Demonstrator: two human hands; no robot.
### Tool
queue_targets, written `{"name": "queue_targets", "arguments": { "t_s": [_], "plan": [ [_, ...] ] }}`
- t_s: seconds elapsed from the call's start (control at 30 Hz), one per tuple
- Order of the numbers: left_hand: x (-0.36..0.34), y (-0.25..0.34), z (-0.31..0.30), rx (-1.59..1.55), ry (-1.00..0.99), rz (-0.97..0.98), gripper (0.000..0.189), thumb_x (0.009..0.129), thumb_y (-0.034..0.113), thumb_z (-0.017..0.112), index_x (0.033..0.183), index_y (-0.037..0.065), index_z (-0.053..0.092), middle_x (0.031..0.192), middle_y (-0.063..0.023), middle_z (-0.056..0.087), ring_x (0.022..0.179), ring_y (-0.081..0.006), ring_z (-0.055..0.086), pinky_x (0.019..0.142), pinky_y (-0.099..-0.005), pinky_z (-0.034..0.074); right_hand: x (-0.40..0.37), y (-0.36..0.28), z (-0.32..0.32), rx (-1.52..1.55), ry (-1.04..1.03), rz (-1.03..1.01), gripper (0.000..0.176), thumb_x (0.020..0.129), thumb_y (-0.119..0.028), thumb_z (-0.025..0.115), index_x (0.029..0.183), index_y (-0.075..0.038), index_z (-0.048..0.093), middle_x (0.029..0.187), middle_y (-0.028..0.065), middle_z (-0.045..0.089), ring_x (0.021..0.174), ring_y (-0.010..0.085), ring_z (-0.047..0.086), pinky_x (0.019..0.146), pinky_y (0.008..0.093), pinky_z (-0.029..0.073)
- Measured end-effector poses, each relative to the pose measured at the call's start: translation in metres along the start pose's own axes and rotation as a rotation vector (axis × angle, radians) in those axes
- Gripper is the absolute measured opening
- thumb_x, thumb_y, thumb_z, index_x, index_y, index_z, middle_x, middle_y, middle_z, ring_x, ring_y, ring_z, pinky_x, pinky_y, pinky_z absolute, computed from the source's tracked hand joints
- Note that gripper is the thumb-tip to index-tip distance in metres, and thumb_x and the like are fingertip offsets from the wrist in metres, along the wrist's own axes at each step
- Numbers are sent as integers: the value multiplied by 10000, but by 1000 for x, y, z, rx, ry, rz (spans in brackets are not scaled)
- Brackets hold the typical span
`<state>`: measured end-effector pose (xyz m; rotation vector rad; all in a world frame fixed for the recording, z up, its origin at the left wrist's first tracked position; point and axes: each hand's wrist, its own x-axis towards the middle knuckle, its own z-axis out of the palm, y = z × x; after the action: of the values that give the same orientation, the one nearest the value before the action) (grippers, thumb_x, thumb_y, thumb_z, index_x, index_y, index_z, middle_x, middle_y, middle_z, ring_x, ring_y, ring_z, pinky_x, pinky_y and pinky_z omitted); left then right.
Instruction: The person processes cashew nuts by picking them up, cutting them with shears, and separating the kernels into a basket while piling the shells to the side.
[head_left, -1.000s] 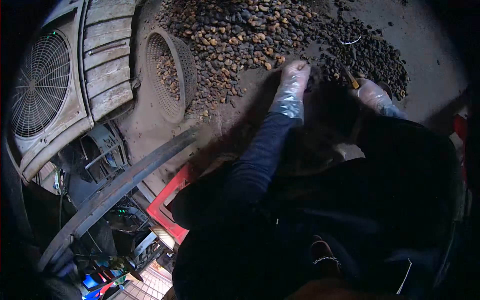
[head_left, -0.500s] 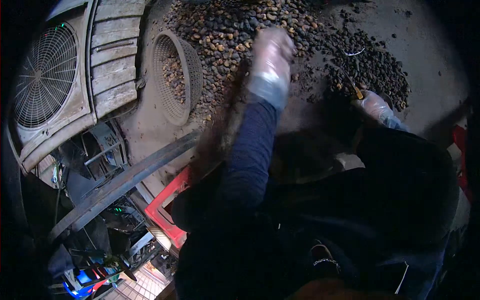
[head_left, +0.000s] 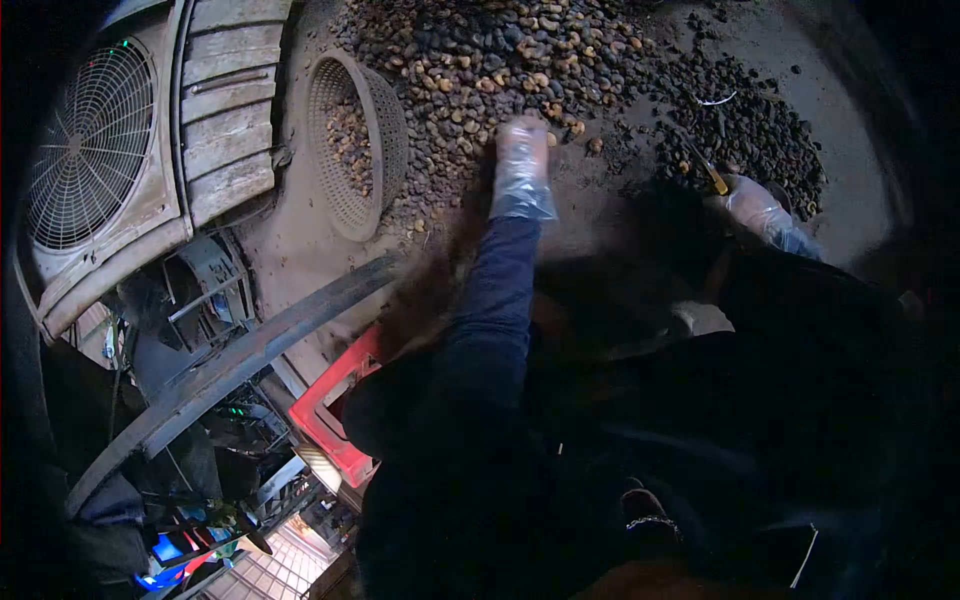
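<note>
My left hand (head_left: 522, 150), in a clear plastic glove, is at the near edge of a heap of curved nuts that look like cashews (head_left: 470, 100). Its fingers are curled down, and whatever they hold is hidden. On the right, my gloved right hand (head_left: 757, 208) is closed around a thin-bladed tool with a yellow handle (head_left: 718, 181). The blade points up and left, beside a spread of dark, shell-like pieces (head_left: 765, 135). A pale thin strip (head_left: 717, 101) lies on those pieces.
A perforated plastic basket (head_left: 385, 140) lies tipped on its side, with nuts inside. A round fan grille (head_left: 90, 145) in a pale casing stands at the far left. Below are a curved metal bar (head_left: 250, 350) and a red plastic frame (head_left: 335, 410).
My left hand has come back toward me and slightly left, from over the heap to its near edge. My right hand keeps its hold on the tool, almost unmoved.
</note>
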<state>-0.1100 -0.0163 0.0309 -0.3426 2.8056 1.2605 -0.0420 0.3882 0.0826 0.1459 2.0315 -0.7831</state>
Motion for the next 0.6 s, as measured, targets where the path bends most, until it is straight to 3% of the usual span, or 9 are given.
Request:
{"name": "queue_targets", "arguments": {
  "t_s": [0.03,0.1,0.23,0.3,0.33,0.4,0.43,0.5,0.6],
  "plan": [
    [-8,-4,13,82,-81,-163,186,929,147,734,1042,10,788,1016,-184,788,933,-285,769,841,-398,605,2,1,-1,1,-12,-10,596,949,-379,768,1412,-25,644,1076,155,770,949,283,730,881,425,565],
    [-24,1,23,395,22,82,257,937,196,767,1127,25,739,1132,-221,769,1016,-369,760,861,-488,609,8,4,-1,-3,-32,-46,601,943,-376,772,1415,-27,642,1057,150,771,923,268,731,866,418,568],
    [-13,-17,28,439,62,92,277,907,167,791,1145,31,755,1086,-235,763,1011,-427,745,911,-479,595,22,9,7,-148,26,-286,577,916,-367,800,1340,4,680,1101,200,769,994,325,739,925,434,572],
    [-8,-7,24,537,-66,-94,238,902,148,791,1091,9,749,1131,-226,761,988,-401,754,904,-448,599,15,1,6,-116,17,-269,552,913,-359,799,1309,10,692,1123,220,763,1024,353,736,950,443,570],
    [-11,-3,22,539,-68,-95,238,902,148,791,1091,9,749,1131,-226,761,988,-401,754,904,-448,599,9,-10,5,-87,7,-250,528,909,-351,799,1277,15,704,1144,240,757,1055,382,732,974,451,568],
    [-21,8,20,237,-77,-129,200,952,120,741,1112,1,721,1082,-175,761,858,-308,751,815,-390,608,5,-23,4,-116,-26,-235,518,910,-339,794,1278,14,701,1139,240,755,1062,389,730,970,457,569],
    [-29,21,20,234,-83,-125,200,952,120,741,1112,1,721,1082,-175,761,858,-308,751,815,-390,608,3,-25,3,-148,-59,-221,509,910,-326,789,1278,13,699,1133,241,754,1070,396,729,966,463,570],
    [-56,59,16,-765,-294,-495,248,1011,69,655,1248,-5,660,1002,-111,719,891,-218,705,768,-332,589,5,-22,6,-123,-87,-254,502,909,-315,783,1283,9,697,1119,238,758,1054,391,733,951,465,573],
    [-87,99,8,-920,-462,-479,237,1033,26,614,1265,-23,619,984,-47,661,861,-144,646,721,-280,559,2,-31,9,-139,-137,-252,490,905,-296,774,1282,6,695,1088,232,766,1021,384,741,917,471,579]
  ]
}}
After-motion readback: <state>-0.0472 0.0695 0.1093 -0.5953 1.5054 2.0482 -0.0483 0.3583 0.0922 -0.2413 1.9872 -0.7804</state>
